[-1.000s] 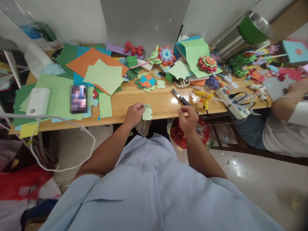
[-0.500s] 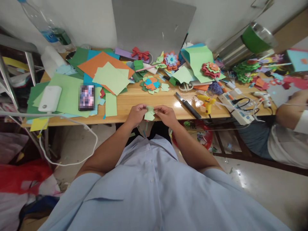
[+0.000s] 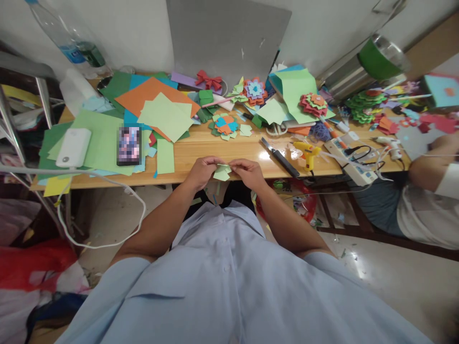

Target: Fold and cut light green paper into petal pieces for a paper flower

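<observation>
A small folded piece of light green paper (image 3: 222, 173) is held at the front edge of the wooden table (image 3: 195, 148). My left hand (image 3: 202, 172) pinches its left side, fingers closed. On the other side, my right hand (image 3: 248, 171) grips the paper's upper right corner between thumb and fingertips. Beyond the hands lies a layered paper flower (image 3: 225, 124) in orange, blue and green. A black-handled cutter (image 3: 283, 160) and a yellow glue gun (image 3: 307, 154) rest to the right of my right hand.
Coloured sheets (image 3: 165, 117), a phone (image 3: 129, 145) and a white power bank (image 3: 73, 147) lie on the left. A power strip (image 3: 353, 165) with cables sits at the right. Another person's arm (image 3: 433, 161) rests at the far right. A white cable (image 3: 103, 246) hangs off the left front.
The light green paper has tilted and its upper part now looks folded flatter between my fingers. Both hands have shifted only slightly.
</observation>
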Demonstrator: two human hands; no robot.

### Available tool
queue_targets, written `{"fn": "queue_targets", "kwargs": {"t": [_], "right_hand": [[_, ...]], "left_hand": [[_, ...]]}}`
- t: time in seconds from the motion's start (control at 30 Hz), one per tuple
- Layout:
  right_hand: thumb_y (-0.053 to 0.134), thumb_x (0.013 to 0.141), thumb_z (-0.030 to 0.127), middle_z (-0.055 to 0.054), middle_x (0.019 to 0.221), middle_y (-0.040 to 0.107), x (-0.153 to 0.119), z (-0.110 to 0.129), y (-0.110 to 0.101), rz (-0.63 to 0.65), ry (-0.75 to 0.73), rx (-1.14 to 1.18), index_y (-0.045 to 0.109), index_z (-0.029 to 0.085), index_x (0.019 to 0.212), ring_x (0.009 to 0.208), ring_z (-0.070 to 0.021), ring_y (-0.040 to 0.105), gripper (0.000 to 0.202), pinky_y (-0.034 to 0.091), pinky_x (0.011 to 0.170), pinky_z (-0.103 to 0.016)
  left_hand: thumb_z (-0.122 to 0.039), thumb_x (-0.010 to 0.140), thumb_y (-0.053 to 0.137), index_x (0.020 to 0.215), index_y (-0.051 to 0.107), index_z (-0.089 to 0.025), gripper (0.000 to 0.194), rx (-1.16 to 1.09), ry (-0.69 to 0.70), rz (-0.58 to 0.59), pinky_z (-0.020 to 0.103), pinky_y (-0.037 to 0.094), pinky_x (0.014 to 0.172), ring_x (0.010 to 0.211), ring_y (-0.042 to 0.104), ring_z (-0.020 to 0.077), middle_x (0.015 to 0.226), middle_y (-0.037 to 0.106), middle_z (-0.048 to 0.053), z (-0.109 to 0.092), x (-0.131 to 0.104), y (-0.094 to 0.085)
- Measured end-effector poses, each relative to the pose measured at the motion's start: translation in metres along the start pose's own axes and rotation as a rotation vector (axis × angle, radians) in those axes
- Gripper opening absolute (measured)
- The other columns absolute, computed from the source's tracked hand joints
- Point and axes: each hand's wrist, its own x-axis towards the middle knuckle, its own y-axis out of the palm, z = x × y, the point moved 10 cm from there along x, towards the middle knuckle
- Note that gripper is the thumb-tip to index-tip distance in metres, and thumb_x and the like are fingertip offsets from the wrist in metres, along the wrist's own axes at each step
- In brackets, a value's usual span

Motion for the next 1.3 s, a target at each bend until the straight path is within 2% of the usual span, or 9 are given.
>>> {"fn": "queue_targets", "kwargs": {"t": [0.13,0.27,0.47,0.73,0.97,1.07,1.17,1.23,1.3], "right_hand": [[0.088,0.071,0.056,0.000,0.084,0.075,-0.003,-0.009,0.002,0.011,0.184,0.119,0.076,0.027,0.095,0.069,-0.0167,0.073,0.040,0.066,0.067,-0.033],[0.091,0.068,0.058,0.001,0.075,0.073,-0.007,-0.015,0.004,0.039,0.308,0.162,0.070,0.024,0.086,0.061,-0.0147,0.072,0.044,0.063,0.058,-0.028],[0.096,0.064,0.050,0.002,0.065,0.070,-0.008,-0.017,0.002,0.093,0.334,0.197,0.072,0.022,0.085,0.053,-0.0124,0.066,0.043,0.055,0.048,-0.022],[0.100,0.056,0.045,0.003,0.064,0.069,-0.011,-0.016,0.000,0.069,0.357,0.218,0.070,0.022,0.086,0.051,-0.0120,0.063,0.048,0.054,0.046,-0.023],[0.097,0.058,0.043,0.004,0.061,0.067,-0.010,-0.016,-0.007,0.015,0.305,0.179,0.068,0.022,0.087,0.050,-0.0119,0.062,0.045,0.051,0.045,-0.023],[0.094,0.061,0.042,0.006,0.058,0.064,-0.004,-0.018,-0.013,-0.042,0.245,0.106,0.067,0.023,0.085,0.048,-0.0123,0.061,0.041,0.046,0.041,-0.022],[0.090,0.063,0.041,0.007,0.057,0.062,0.005,-0.022,-0.018,-0.096,0.210,0.003,0.065,0.025,0.083,0.045,-0.0115,0.056,0.036,0.040,0.038,-0.023],[0.088,0.064,0.041,0.006,0.060,0.062,0.010,-0.026,-0.021,-0.123,0.195,-0.070,0.063,0.025,0.082,0.046,-0.0114,0.054,0.034,0.042,0.040,-0.024],[0.086,0.067,0.042,0.005,0.064,0.064,0.014,-0.028,-0.021,-0.122,0.172,-0.148,0.063,0.025,0.082,0.051,-0.0126,0.057,0.032,0.048,0.046,-0.027]], "left_hand": [[-0.018,0.070,0.063,0.091,0.081,-0.018,0.028,0.058,0.018,0.002,0.024,0.054,0.061,0.066,0.066,0.0128,0.081,0.076,0.002,0.002,-0.001,0.000],[-0.020,0.075,0.062,0.093,0.082,-0.019,0.027,0.206,0.093,-0.002,0.022,0.054,0.063,0.069,0.066,0.0124,0.085,0.077,0.001,-0.005,-0.007,0.001],[-0.025,0.084,0.062,0.099,0.081,-0.019,0.025,0.177,0.073,0.101,0.027,0.059,0.056,0.063,0.066,0.0139,0.083,0.075,0.002,-0.007,-0.017,0.015],[-0.025,0.084,0.065,0.098,0.080,-0.018,0.022,0.145,0.057,0.133,0.028,0.062,0.057,0.069,0.070,0.0155,0.088,0.076,0.004,-0.007,-0.021,0.020],[-0.020,0.080,0.060,0.134,0.069,-0.017,0.055,0.065,-0.062,0.219,0.035,0.065,0.061,0.080,0.076,0.0218,0.113,0.079,0.011,0.007,-0.019,0.022],[-0.024,0.087,0.060,0.137,0.068,-0.016,0.050,0.328,0.136,0.069,0.042,0.067,0.082,0.100,0.077,0.0258,0.128,0.076,0.014,-0.009,-0.017,0.006],[-0.030,0.096,0.059,0.133,0.070,-0.018,0.041,0.684,0.475,-0.072,0.047,0.052,0.115,0.129,0.067,0.0283,0.139,0.072,0.014,-0.039,-0.025,0.003],[-0.030,0.098,0.057,0.134,0.070,-0.017,0.040,0.857,0.629,0.005,0.049,0.043,0.124,0.141,0.060,0.0290,0.145,0.069,0.015,-0.044,-0.030,0.019],[-0.029,0.100,0.055,0.136,0.070,-0.016,0.041,0.993,0.695,0.143,0.051,0.039,0.126,0.147,0.055,0.0311,0.150,0.065,0.017,-0.037,-0.033,0.036]]}}
